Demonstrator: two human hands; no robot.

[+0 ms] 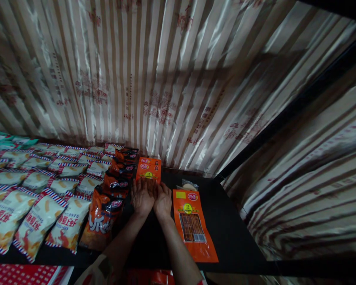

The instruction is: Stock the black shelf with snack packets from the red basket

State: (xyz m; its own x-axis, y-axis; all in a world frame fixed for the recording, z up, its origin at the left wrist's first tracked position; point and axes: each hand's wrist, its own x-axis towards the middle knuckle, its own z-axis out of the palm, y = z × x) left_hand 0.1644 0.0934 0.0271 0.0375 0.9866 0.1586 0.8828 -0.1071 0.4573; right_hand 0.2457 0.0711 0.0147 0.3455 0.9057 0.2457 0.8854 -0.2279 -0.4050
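My left hand (141,196) and my right hand (163,200) lie side by side, fingers stretched flat, on the near end of an orange snack packet (148,168) on a black tabletop (225,225). A second orange packet (192,223) with a clear window lies just right of my right wrist. Left of my left hand runs a row of dark orange-and-black snack bags (102,217), which reaches back toward the curtain.
Several white snack bags with red and blue striped edges (35,221) cover the table's left part, with teal packets (6,140) at the far left. A small clear packet (189,185) lies behind the second orange packet. A striped satin curtain (166,79) hangs behind.
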